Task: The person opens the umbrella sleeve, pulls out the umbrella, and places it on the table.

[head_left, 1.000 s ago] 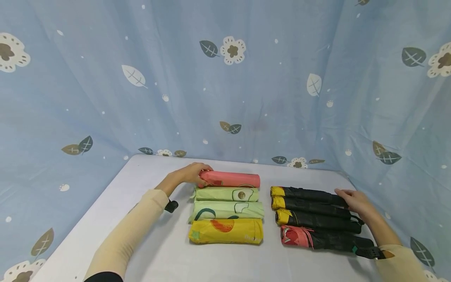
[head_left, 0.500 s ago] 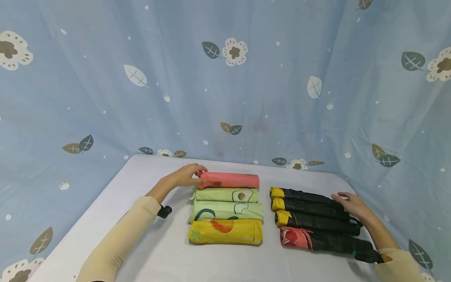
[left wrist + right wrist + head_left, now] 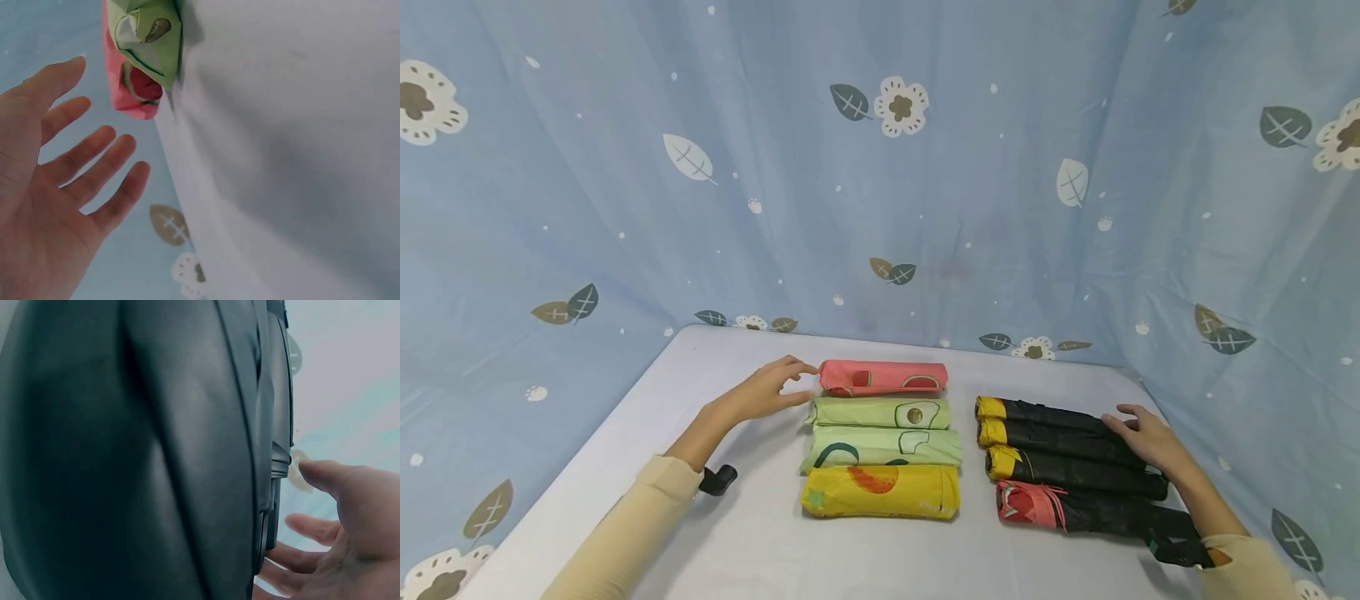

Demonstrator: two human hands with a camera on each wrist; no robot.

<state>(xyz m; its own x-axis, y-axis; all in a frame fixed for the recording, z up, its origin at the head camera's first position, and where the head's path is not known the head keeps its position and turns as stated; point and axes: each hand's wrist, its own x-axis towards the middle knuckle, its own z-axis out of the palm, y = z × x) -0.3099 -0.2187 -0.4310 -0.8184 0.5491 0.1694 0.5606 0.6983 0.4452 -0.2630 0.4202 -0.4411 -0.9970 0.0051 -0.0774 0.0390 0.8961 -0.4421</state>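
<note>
Four fruit-print rolls lie in a column: a pink watermelon roll (image 3: 883, 377) at the back, two pale green avocado rolls (image 3: 887, 447), and a yellow orange-print roll (image 3: 882, 492) in front. Beside the pink roll's left end is my left hand (image 3: 763, 390), fingers spread and holding nothing; in the left wrist view its fingers stand apart from the rolls. My right hand (image 3: 1150, 435) is at the right ends of several black rolls (image 3: 1067, 446). Its fingers are loosely bent, and whether some touch the black rolls (image 3: 187, 450) is hard to tell. What the rolls are is unclear.
A white table (image 3: 775, 533) bears both columns, with a gap between them. Blue leaf-print curtain (image 3: 880, 183) hangs behind and at both sides. The front black roll has a red patterned end (image 3: 1028, 505); the others have yellow ends.
My left hand has let go of the pink roll and drawn back to the left. The pink roll has shifted slightly. My right hand has moved only a little.
</note>
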